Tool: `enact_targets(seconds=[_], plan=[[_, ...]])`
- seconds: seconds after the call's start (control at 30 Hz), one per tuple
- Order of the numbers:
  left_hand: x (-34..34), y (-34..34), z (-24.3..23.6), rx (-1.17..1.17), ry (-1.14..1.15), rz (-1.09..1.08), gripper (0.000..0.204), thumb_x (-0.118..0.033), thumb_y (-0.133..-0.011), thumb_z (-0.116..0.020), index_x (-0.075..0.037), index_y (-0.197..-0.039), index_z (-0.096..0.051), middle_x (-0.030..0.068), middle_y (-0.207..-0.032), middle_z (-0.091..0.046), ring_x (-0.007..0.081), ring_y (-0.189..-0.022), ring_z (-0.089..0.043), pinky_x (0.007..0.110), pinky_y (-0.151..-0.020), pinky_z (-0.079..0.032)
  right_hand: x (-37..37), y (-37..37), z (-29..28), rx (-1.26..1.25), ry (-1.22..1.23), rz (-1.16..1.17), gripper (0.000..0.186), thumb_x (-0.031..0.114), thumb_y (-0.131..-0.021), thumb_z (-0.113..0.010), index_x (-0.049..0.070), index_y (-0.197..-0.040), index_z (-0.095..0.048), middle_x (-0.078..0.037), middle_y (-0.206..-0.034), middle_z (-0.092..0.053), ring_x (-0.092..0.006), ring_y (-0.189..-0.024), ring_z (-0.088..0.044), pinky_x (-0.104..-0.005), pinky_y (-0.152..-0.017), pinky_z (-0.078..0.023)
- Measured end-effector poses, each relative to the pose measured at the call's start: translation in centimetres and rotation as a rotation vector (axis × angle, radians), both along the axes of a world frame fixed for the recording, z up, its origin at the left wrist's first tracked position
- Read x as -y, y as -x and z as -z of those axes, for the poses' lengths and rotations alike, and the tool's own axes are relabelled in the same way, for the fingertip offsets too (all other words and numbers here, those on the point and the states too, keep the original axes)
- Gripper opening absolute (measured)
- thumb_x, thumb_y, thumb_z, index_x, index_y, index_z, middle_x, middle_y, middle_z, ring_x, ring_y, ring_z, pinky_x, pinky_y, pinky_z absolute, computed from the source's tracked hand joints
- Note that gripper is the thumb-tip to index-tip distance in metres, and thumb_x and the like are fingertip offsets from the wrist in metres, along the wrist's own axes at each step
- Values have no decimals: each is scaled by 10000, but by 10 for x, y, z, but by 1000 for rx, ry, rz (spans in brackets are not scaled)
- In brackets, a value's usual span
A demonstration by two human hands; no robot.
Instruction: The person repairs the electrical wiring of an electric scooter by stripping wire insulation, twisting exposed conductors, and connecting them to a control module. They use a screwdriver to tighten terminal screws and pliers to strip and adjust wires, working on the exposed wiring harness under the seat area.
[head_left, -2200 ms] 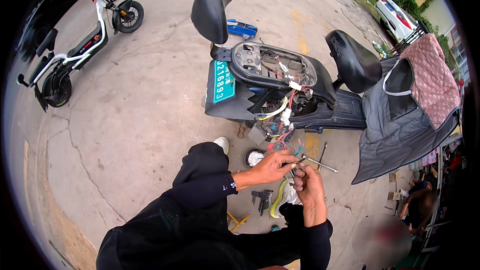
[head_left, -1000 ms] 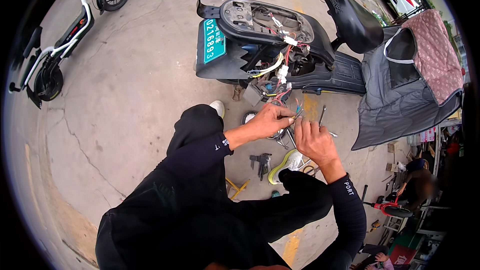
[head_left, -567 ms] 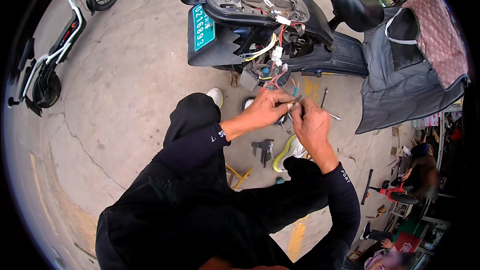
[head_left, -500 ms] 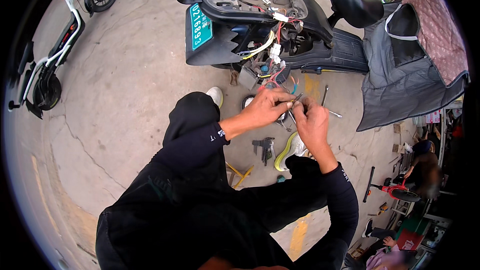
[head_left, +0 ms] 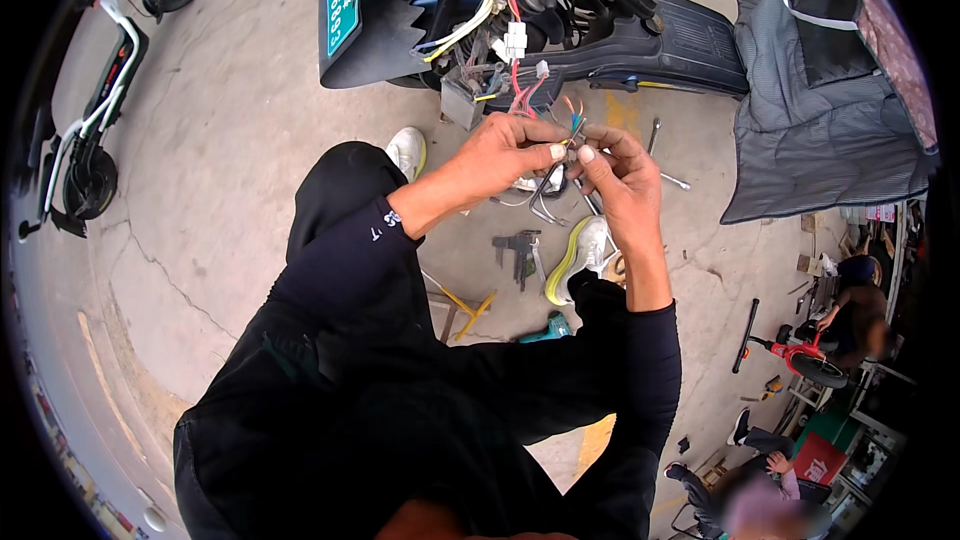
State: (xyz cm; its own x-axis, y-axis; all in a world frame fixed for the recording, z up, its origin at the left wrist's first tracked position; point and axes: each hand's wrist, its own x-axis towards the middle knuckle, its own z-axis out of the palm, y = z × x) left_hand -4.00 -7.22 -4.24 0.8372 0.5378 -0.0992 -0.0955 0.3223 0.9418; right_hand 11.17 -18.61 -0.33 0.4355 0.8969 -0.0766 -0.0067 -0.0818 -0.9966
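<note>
My left hand (head_left: 505,157) and my right hand (head_left: 622,180) meet in front of the opened electric scooter (head_left: 610,60). Both are closed in a pinch. Between the fingertips run thin wires (head_left: 577,121) with orange, blue and green ends sticking up; the exact joint is hidden by the fingers. A dark strand (head_left: 543,197) hangs below the left fingers. Just beyond the hands, a loose harness with white connectors (head_left: 515,41), red wires and yellow wires (head_left: 468,28) spills from the scooter's open body. A grey metal box (head_left: 461,103) sits among these wires.
Wrenches (head_left: 653,136) lie right of my hands. A black tool (head_left: 518,252), a teal tool (head_left: 546,328) and a yellow-legged stand (head_left: 474,314) are near my feet. A grey quilted cover (head_left: 810,130) hangs at right. A white scooter (head_left: 95,125) stands left; people sit far right near a red bike (head_left: 805,360).
The view has shifted, so the scooter sits higher and farther left in the picture. Both hands stay together at the wires, with the coloured ends now showing above the fingertips.
</note>
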Motion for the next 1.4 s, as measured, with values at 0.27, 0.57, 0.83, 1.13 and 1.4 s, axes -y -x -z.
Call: enact_targets(seconds=[0.27, 0.57, 0.83, 1.13, 1.4], plan=[[-3, -8, -6, -17, -6, 59, 228, -167, -927, -669, -20, -1086, -742, 1, -825, -672, 57, -747, -555, 235, -659, -441, -5, -18, 16, -188, 10, -45, 228, 127, -884, -743, 10, -1071, -688, -69, -892, -715, -132, -769, -677, -237, -607, -513], [4, -19, -2, -46, -7, 30, 258, -154, -940, -676, 1, -1143, -714, 39, -948, -708, 78, -863, -607, 244, -766, -492, 2, -21, 21, -368, 33, 41, 226, 125, -872, -754, 13, -1061, -703, -76, -920, -718, -142, -797, -690, -251, -630, -574], [4, -22, -1, -48, -43, 25, 253, -159, -938, -679, -14, -1142, -720, 34, -940, -713, 75, -853, -605, 242, -753, -489, 3, -24, 24, -537, 42, 25, 215, 114, -886, -736, 5, -1067, -700, -81, -985, -711, -151, -847, -689, -274, -671, -600], [5, -22, 1, -50, -48, 1, 235, -134, -925, -678, -10, -1118, -730, 32, -899, -713, 65, -810, -599, 235, -704, -483, 1, -24, 27, -505, 46, 24, 215, 130, -875, -754, 8, -1043, -701, -74, -969, -706, -140, -847, -683, -277, -685, -603], [12, -26, -2, -48, -155, -66, 233, -154, -921, -672, -5, -1089, -738, 40, -843, -725, 57, -734, -597, 239, -622, -476, 4, -11, 28, -276, 18, 169, 216, 139, -880, -760, -6, -1026, -693, -61, -915, -688, -117, -806, -666, -257, -653, -590]])
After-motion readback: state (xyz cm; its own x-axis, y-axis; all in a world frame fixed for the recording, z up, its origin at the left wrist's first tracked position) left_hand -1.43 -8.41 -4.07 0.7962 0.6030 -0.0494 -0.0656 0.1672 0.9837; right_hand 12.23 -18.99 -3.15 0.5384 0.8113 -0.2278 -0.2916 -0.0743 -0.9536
